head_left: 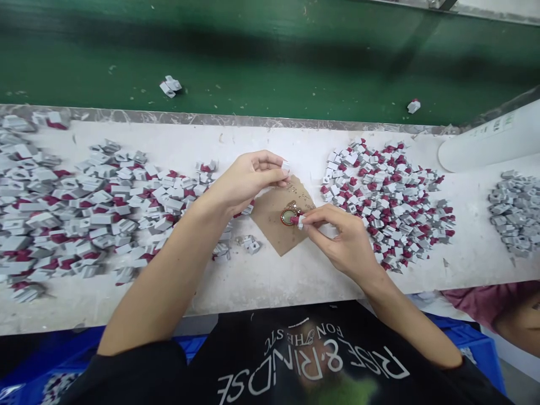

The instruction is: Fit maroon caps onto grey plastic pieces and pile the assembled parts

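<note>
My left hand [248, 177] hovers over the white bench and pinches a small grey plastic piece [286, 166] between thumb and fingertips. My right hand [341, 239] holds another small grey-and-red piece [300, 221] at its fingertips, touching a small round red-rimmed dish [289, 216]. The dish rests on a square of brown cardboard [270, 225], where tiny bits lie scattered near the far corner.
A wide heap of grey and dark-red pieces [84, 208] lies left of my arms, another heap [388, 197] to the right, and a grey-only pile [517, 211] at far right. A green conveyor belt [270, 62] runs behind, carrying stray pieces. A white roll [485, 146] lies at right.
</note>
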Available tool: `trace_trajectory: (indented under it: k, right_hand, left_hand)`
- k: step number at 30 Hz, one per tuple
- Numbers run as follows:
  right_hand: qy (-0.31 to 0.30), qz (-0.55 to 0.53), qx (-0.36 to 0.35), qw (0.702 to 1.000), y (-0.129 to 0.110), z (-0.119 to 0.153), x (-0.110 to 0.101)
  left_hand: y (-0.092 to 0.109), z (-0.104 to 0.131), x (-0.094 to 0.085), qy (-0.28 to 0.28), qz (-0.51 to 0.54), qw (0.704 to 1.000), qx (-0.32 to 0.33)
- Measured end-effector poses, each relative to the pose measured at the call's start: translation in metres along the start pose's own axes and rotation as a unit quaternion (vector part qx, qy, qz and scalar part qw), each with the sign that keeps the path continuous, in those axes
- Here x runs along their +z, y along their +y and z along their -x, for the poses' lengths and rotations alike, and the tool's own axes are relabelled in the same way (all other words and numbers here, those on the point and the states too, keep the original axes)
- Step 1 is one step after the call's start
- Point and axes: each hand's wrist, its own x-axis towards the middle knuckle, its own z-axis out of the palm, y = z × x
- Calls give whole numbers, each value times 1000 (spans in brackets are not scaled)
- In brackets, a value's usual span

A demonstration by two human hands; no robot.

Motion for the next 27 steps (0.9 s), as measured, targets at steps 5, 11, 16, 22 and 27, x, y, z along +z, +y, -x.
trace_trajectory:
  k: [5,11,16,22,27]
  right_hand:
    - [0,-6,29,1000,-5,-5,-4]
    - [-13,6,27,1000,-8,-7,-4]
    - [23,-53,57,997,-9,-10,-10]
    - [129,-247,125,952,2,-31,-32]
    - [62,-236,122,962,8,-42,-45]
  left_hand:
    - [0,4,3,12,-53,998,18]
    - [-3,4,4,11,-51,998,30]
    - [0,10,6,16,-52,997,47]
    - [11,27,20,-20,-36,997,67]
    - [15,36,34,-68,-4,995,72]
